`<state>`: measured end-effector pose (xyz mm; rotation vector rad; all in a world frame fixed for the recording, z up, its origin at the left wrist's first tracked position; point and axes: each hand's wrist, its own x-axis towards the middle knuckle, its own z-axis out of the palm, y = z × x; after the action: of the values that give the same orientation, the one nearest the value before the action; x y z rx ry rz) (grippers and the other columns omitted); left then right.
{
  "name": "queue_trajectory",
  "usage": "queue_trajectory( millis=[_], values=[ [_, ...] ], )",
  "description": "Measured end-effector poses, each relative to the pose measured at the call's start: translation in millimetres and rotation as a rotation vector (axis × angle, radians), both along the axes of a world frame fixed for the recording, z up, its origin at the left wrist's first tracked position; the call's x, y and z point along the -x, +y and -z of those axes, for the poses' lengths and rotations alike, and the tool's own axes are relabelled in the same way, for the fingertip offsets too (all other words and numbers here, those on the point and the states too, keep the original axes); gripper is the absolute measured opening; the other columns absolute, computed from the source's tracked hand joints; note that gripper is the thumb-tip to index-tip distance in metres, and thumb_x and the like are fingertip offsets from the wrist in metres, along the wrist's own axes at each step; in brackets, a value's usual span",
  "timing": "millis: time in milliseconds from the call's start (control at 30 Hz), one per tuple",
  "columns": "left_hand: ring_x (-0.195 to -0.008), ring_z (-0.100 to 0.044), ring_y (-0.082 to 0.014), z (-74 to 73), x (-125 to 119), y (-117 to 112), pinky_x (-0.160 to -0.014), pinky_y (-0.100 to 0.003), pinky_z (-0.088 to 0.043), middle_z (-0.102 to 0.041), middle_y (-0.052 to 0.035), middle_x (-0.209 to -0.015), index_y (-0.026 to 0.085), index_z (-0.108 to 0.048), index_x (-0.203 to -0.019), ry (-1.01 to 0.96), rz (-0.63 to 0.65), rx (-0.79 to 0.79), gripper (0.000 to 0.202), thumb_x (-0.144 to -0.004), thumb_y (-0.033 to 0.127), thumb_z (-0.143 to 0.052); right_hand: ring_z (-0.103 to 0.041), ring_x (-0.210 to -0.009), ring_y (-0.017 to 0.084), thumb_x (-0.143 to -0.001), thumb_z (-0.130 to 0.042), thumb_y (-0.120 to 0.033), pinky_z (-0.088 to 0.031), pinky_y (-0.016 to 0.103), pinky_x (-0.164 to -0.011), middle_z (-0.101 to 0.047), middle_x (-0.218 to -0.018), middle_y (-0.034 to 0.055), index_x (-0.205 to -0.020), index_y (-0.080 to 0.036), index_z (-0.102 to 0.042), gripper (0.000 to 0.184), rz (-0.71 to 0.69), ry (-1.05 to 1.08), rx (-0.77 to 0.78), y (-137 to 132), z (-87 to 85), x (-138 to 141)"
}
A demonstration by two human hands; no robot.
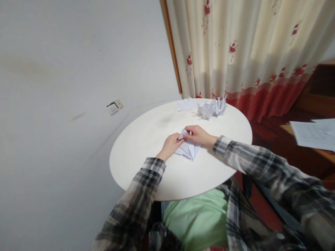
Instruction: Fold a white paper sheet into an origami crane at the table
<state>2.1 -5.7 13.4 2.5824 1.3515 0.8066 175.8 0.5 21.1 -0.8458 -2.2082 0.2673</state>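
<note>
A partly folded sheet of white paper [188,150] lies near the middle of the round white table [146,153]. My left hand [171,143] pinches the paper's upper left edge. My right hand [198,134] pinches its top point from the right, fingers closed on a raised flap. Both hands meet at the fold, touching the paper. Plaid sleeves cover both forearms.
Two finished white folded paper figures [212,108] stand at the table's far edge, with flat paper pieces [186,104] to their left. A cream curtain with red flowers [248,52] hangs behind. A wooden surface with a printed sheet [312,134] is at right. A wall socket [114,106] sits at left.
</note>
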Motion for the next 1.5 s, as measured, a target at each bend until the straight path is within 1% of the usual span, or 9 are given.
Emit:
queue_trajectory(
  millis=[167,300,533,700,900,1167,1500],
  values=[
    [-0.057,-0.045,-0.0104,0.2,0.4,0.2,-0.052,-0.021,-0.031,-0.049,0.0014,-0.06,0.015,-0.055,-0.066,-0.01,0.028,0.017,0.017,-0.074,0.029,-0.052,-0.041,-0.06,0.008,-0.076,-0.049,-0.029,-0.031,0.019,-0.059,-0.048,-0.064,-0.0013,-0.068,-0.014,-0.051,0.017,-0.047,0.012,-0.01,-0.3,-1.8,0.0],
    [-0.059,-0.045,-0.0106,-0.1,0.0,-0.9,-0.053,-0.021,-0.032,-0.049,0.0014,-0.061,0.015,-0.056,-0.068,-0.008,0.046,0.021,0.017,-0.076,0.029,-0.05,-0.04,-0.058,0.008,-0.077,-0.049,-0.028,-0.03,0.019,-0.058,-0.046,-0.062,-0.0017,-0.064,-0.014,-0.05,0.019,-0.03,0.012,-0.005,-0.2,-1.8,-0.1],
    [-0.062,-0.048,-0.0118,-0.8,-0.7,-1.7,-0.055,-0.022,-0.034,-0.051,0.0004,-0.063,0.015,-0.056,-0.071,-0.014,0.031,0.041,0.015,-0.076,0.027,-0.05,-0.036,-0.054,0.007,-0.076,-0.049,-0.029,-0.027,0.019,-0.054,-0.043,-0.056,-0.0036,-0.06,-0.014,-0.049,0.022,-0.001,0.001,-0.006,2.0,1.2,0.6],
    [-0.064,-0.049,-0.0123,-0.6,-0.4,-0.7,-0.057,-0.022,-0.035,-0.053,-0.0004,-0.067,0.015,-0.056,-0.071,-0.018,0.042,0.042,0.015,-0.077,0.027,-0.049,-0.036,-0.053,0.007,-0.077,-0.047,-0.029,-0.026,0.019,-0.054,-0.043,-0.056,-0.0037,-0.062,-0.014,-0.05,0.022,-0.021,-0.02,0.0,4.2,4.2,0.3],
    [-0.066,-0.05,-0.0126,0.8,-0.4,0.8,-0.06,-0.023,-0.037,-0.055,-0.0012,-0.071,0.015,-0.055,-0.074,-0.019,0.061,0.036,0.014,-0.078,0.026,-0.047,-0.037,-0.054,0.007,-0.076,-0.048,-0.029,-0.026,0.019,-0.053,-0.042,-0.056,-0.0038,-0.062,-0.014,-0.05,0.021,-0.004,-0.038,-0.013,4.8,4.1,0.0],
    [-0.061,-0.047,-0.0117,-0.7,-1.4,-1.5,-0.054,-0.022,-0.033,-0.051,0.0003,-0.063,0.015,-0.054,-0.068,0.001,0.028,0.007,0.016,-0.076,0.028,-0.049,-0.036,-0.053,0.007,-0.077,-0.048,-0.028,-0.026,0.019,-0.053,-0.043,-0.055,-0.0034,-0.061,-0.014,-0.049,0.022,0.008,-0.048,-0.009,0.2,-0.2,-0.4],
    [-0.058,-0.044,-0.0107,-1.5,-1.6,-2.8,-0.054,-0.022,-0.031,-0.047,0.0015,-0.061,0.015,-0.052,-0.067,-0.007,0.033,0.015,0.018,-0.076,0.03,-0.047,-0.036,-0.053,0.006,-0.077,-0.047,-0.028,-0.025,0.019,-0.052,-0.043,-0.055,-0.0035,-0.062,-0.013,-0.051,0.022,0.01,-0.049,0.008,1.0,1.5,-0.5]
  ],
)
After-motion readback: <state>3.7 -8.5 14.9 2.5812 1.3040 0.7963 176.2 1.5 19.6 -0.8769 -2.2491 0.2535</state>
